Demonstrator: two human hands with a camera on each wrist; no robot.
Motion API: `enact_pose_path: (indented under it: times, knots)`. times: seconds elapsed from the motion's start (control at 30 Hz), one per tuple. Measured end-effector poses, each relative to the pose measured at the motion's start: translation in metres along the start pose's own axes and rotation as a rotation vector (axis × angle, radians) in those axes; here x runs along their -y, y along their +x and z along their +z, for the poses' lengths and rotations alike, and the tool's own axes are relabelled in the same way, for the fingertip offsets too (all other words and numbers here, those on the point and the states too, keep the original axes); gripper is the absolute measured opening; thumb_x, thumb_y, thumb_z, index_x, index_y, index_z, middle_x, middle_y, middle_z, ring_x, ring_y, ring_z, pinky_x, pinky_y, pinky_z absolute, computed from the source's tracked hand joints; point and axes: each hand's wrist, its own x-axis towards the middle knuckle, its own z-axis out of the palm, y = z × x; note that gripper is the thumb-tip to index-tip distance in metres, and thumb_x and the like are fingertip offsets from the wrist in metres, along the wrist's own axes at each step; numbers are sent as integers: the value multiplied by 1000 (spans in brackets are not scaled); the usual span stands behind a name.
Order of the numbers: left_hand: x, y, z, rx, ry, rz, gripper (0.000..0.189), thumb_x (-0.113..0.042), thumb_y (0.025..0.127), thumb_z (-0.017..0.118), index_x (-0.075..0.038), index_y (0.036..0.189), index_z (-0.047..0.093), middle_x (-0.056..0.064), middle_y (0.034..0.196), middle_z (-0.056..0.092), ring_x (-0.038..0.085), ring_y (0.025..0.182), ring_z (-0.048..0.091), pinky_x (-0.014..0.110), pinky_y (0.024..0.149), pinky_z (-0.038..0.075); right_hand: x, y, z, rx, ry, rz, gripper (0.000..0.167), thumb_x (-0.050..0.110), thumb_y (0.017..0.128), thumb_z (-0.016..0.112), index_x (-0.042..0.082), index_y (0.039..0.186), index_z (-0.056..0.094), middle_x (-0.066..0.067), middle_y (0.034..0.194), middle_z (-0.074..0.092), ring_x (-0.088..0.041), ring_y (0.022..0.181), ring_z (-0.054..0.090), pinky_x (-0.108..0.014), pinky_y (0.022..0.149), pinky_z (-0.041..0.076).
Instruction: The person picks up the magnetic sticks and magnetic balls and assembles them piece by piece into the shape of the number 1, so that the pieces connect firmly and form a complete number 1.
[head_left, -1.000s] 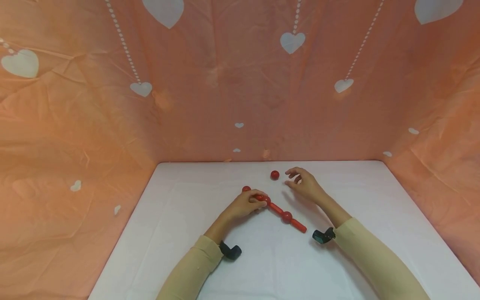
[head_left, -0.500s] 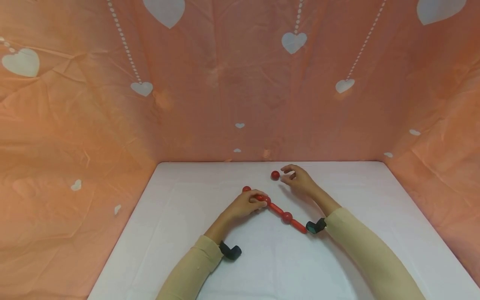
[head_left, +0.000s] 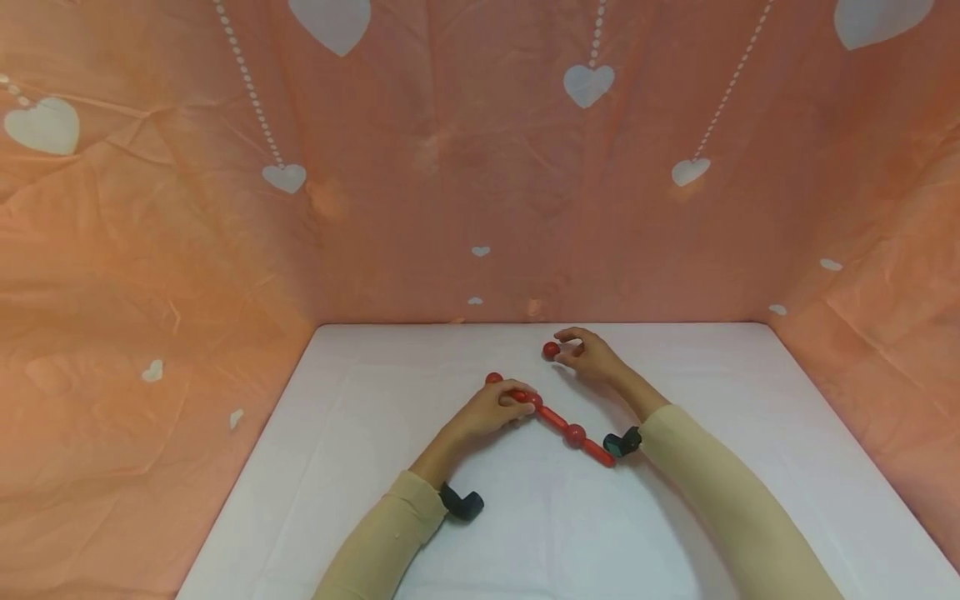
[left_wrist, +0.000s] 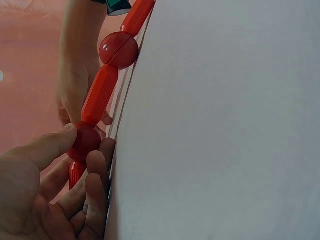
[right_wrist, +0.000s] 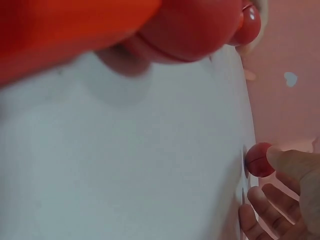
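Observation:
My left hand [head_left: 491,408] pinches a red ball [left_wrist: 86,142] between thumb and fingers. That ball belongs to a chain of red balls and ribbed red rods [head_left: 553,417], which slants across the white table toward the right. Another ball [head_left: 493,378] shows at the chain's far left end, just beyond the left fingers. My right hand [head_left: 591,357] is at a separate red ball [head_left: 551,351] near the back of the table. In the right wrist view its thumb [right_wrist: 285,159] overlaps this ball, while several fingers are spread apart below it.
A white cloth covers the table [head_left: 420,350], with an orange curtain [head_left: 420,208] patterned with white hearts behind and at both sides. Each wrist carries a black camera; the right one [head_left: 622,442] overlaps the near end of the chain in the head view.
My right hand has moved left and slightly away, bringing its thumb and fingers up to the separate ball. The left hand and the chain have stayed in place.

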Motion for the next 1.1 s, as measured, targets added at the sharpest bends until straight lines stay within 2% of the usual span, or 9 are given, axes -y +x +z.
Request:
enact_pose_path:
  times: [0.3,0.53,0.67,0.87,1.1]
  knots:
    - [-2,-3,0,-9,-22,-2,34,-35,102,76,-21,132,73,-1,90,74,17,82,67,31,78,55,-1,5,4,2,-39,-53,46,21,104,73,2,144,61,-22,138,64,-35,112,64,-39,87,55]
    - [-4,-5,1,-9,-42,-4,32,-35,102,77,-21,131,73,0,91,75,17,82,67,30,78,56,-2,7,7,-3,-34,-70,45,18,103,74,0,142,62,-21,132,67,-31,104,62,-33,81,52]
    - [-5,-5,0,-6,-45,3,32,-34,102,76,-21,131,73,0,91,75,17,82,67,30,77,56,-1,8,7,-3,-29,-57,43,17,103,73,1,141,63,-22,134,66,-33,106,63,-34,82,55]
    - [-5,-4,0,-1,-51,2,32,-35,102,76,-21,131,73,-1,91,75,17,82,67,31,78,56,-2,8,8,-2,-48,-48,39,16,104,72,1,140,64,-24,138,64,-36,115,64,-41,90,57]
    - [-4,-3,1,-4,-41,2,33,-35,102,77,-21,131,73,-1,91,75,17,82,67,31,78,56,-1,8,9,-12,-43,-38,37,17,104,72,1,135,65,-23,135,65,-36,113,63,-43,92,56]
